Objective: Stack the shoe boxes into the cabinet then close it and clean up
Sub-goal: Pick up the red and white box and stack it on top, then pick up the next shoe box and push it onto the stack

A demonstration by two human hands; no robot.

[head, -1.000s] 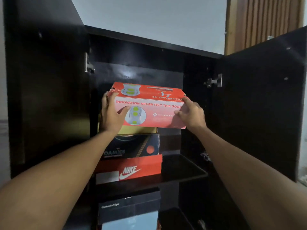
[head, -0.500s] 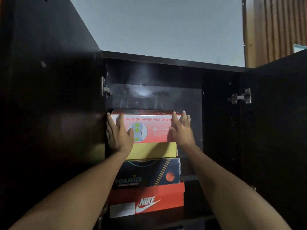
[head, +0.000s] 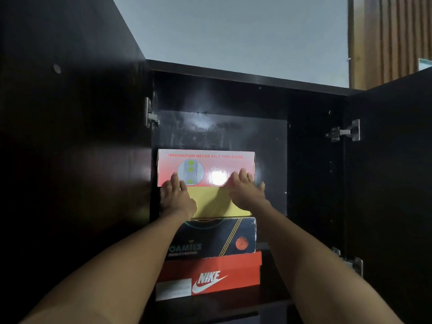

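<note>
A pink-red shoe box (head: pixel 205 160) printed "INNOVATION NEVER FELT THIS GOOD" tops a stack at the left of the dark cabinet's upper shelf. Below it lie a yellow box (head: pixel 212 204), a dark "FOAMIES" box (head: pixel 217 239) and a red Nike box (head: pixel 210 277). My left hand (head: pixel 176 197) and my right hand (head: pixel 245 190) lie flat with straight fingers against the front of the top box and the yellow box. Neither hand grips anything.
Both cabinet doors stand open: the left door (head: pixel 70 136) and the right door (head: pixel 392 171), with metal hinges (head: pixel 346 132) showing. The shelf space to the right of the stack (head: pixel 311 183) holds nothing visible. A wooden slatted panel (head: pixel 388 36) is at upper right.
The pink-red box went from held tilted in both hands to resting level on the yellow box. My fingers straightened and slid down its front, and the view tilted upward.
</note>
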